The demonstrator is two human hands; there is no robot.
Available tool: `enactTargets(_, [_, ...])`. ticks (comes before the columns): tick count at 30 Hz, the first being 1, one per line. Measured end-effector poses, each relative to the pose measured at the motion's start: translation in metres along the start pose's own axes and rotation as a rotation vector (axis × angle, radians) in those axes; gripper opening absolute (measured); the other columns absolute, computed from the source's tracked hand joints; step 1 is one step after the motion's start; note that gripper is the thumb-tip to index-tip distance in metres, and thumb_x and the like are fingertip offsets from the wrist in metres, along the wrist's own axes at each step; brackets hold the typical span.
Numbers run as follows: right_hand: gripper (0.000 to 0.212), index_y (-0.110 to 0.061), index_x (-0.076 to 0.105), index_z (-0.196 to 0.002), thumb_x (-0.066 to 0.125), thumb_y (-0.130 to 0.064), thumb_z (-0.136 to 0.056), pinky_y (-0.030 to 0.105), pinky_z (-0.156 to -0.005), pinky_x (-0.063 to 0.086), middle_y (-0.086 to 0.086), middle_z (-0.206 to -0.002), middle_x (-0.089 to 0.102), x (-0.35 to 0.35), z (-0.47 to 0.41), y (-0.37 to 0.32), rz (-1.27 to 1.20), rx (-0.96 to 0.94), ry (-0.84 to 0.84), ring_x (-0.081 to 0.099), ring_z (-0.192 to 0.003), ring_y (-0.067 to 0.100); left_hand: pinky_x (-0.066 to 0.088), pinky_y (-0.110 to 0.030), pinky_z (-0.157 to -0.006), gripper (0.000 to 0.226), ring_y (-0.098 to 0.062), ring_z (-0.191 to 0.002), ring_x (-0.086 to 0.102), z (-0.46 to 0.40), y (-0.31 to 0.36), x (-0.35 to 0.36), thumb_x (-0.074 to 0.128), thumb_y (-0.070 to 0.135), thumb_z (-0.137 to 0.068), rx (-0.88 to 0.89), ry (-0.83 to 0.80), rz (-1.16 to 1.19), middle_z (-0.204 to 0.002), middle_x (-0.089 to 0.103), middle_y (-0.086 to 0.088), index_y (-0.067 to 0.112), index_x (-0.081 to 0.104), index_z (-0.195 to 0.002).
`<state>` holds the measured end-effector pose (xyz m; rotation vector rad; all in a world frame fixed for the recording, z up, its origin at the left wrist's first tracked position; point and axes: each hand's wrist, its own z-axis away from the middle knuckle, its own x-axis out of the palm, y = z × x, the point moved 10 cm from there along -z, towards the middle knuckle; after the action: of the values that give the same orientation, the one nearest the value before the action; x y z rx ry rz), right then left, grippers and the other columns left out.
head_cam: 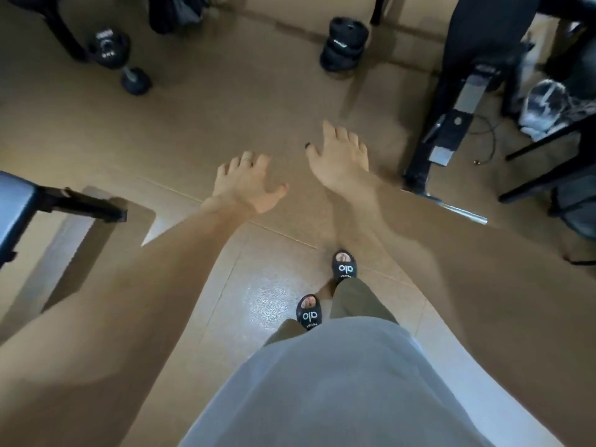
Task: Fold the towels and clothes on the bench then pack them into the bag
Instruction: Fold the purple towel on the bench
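Both our hands reach forward over the floor [193,101], left hand [246,183] and right hand [338,156] spread and holding nothing. Surface [13,208] edges in at left; towels, clothes and bag are out of view.

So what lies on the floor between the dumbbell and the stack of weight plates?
Nothing: in the head view, the brown floor between the dumbbell and the stack of weight plates is bare.

Dumbbell [120,61] far left — weight stack [344,43] right of it.
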<state>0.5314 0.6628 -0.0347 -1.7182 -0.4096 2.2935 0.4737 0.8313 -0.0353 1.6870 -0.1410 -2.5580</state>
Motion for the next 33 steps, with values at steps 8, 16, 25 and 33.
enactTargets(8, [0.066, -0.018, 0.017, -0.159, 0.030, -0.051, -0.103, 0.048, -0.116, 0.025, 0.010, -0.159, 0.033, 0.009, -0.103, -0.137, 0.057, -0.239, -0.088, 0.031, -0.143, 0.034, 0.029, -0.050, -0.113, 0.075, -0.035, -0.138, 0.038, -0.054, -0.109, -0.044, 0.042, 0.066, -0.093, -0.200, 0.051, 0.042, -0.154, 0.037, -0.014, 0.021, 0.032, -0.152])
enactTargets(16, [0.066, -0.018, 0.019, -0.159, 0.031, -0.051, -0.103, 0.048, -0.115, 0.024, 0.010, -0.158, 0.034, 0.013, -0.219, -0.274, 0.117, -0.461, -0.132, 0.030, -0.143, 0.033, 0.025, -0.051, -0.118, 0.075, -0.036, -0.144, 0.032, -0.117, -0.226, -0.125, 0.040, 0.066, -0.095, -0.379, 0.171, 0.139, -0.159, 0.032, -0.013, 0.024, 0.027, -0.156])
enactTargets(25, [0.066, -0.018, 0.018, -0.159, 0.031, -0.050, -0.103, 0.048, -0.117, 0.026, 0.010, -0.158, 0.034, 0.045, -0.327, -0.465, 0.216, -0.626, -0.133, 0.031, -0.143, 0.032, 0.023, -0.051, -0.118, 0.076, -0.036, -0.146, 0.031, -0.184, -0.392, -0.188, 0.041, 0.064, -0.096, -0.474, 0.261, 0.201, -0.161, 0.030, -0.013, 0.023, 0.025, -0.158])
enactTargets(33, [0.065, -0.017, 0.021, -0.158, 0.032, -0.051, -0.103, 0.048, -0.116, 0.026, 0.011, -0.157, 0.035, 0.078, -0.440, -0.612, 0.200, -0.589, -0.115, 0.032, -0.143, 0.033, 0.025, -0.050, -0.116, 0.074, -0.034, -0.144, 0.034, -0.277, -0.569, -0.250, 0.040, 0.065, -0.095, -0.460, 0.239, 0.172, -0.158, 0.034, -0.012, 0.023, 0.029, -0.155])
